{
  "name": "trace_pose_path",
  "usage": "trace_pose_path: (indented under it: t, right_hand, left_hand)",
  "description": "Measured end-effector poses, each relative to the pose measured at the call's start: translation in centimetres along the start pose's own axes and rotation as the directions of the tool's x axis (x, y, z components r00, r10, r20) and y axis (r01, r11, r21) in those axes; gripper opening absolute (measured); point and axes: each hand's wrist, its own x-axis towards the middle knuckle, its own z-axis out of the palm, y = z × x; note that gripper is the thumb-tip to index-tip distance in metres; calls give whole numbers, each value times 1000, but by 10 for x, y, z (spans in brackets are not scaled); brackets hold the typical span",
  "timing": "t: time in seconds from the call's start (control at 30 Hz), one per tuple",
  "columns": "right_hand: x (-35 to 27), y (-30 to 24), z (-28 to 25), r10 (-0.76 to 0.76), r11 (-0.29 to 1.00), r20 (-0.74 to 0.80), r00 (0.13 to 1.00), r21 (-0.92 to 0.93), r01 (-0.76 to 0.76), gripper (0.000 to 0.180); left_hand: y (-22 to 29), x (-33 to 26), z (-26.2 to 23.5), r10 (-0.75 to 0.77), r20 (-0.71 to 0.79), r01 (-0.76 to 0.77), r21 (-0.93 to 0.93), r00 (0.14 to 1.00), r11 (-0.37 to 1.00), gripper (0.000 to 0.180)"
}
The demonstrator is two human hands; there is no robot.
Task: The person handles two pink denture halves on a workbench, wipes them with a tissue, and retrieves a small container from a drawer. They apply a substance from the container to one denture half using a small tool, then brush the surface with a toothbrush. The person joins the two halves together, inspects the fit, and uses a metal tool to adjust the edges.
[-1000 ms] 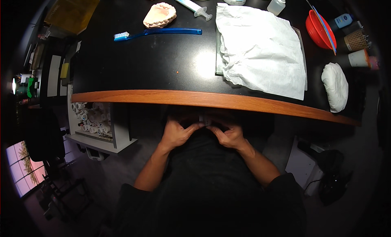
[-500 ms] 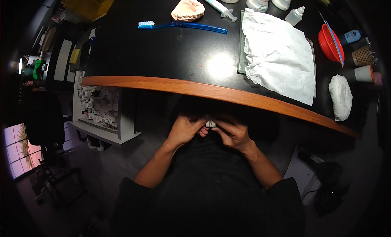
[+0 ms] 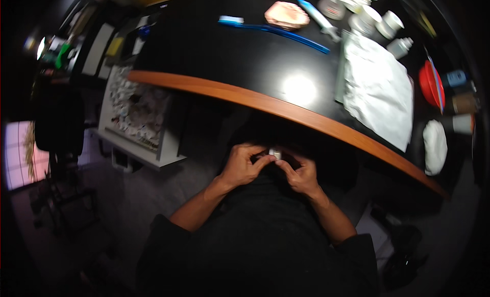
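Observation:
A small white container [image 3: 275,154] is held between both hands in front of my lap, below the desk's edge; blur keeps its exact kind from showing. My left hand [image 3: 241,165] pinches it from the left with the thumb and bent fingers. From the right, my right hand [image 3: 302,175] closes on it, thumb against its near side. Some fingertips of both hands are lost in the shadow behind it. To the left stands an open drawer [image 3: 171,148] filled with several small white containers, some of them capped.
The desk's wooden edge [image 3: 235,95] runs just beyond my hands. On top lie a blue toothbrush [image 3: 286,33], a dental cast [image 3: 287,15], a syringe [image 3: 317,18], a white cloth [image 3: 377,87], small bottles [image 3: 399,48], a red bowl [image 3: 430,85] and a white lump [image 3: 435,148].
The view has swung, so the desk things and drawer appear further right and tilted. My fingers have shifted around the small white container, which shows a different side.

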Motion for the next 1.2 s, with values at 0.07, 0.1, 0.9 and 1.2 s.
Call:
trace_pose_path:
  t: [0.07,0.1,0.9,1.2]
  right_hand:
    - [2,7,3,48,999,89,995,-11,-47,53]
    - [2,16,4,113,992,130,985,46,-120,61]
    - [22,40,48,367,928,257,894,-171,-332,21]
    - [26,41,39,400,908,222,890,-230,-351,21]
  left_hand:
    - [-25,-14,2,-124,32,128,-285,992,950,29]
    - [-26,-17,-7,-109,75,120,-163,991,979,33]
    - [-307,-293,-437,-544,-811,382,-583,-216,717,46]
    - [-188,-170,-222,-622,-741,-33,-649,254,760,65]
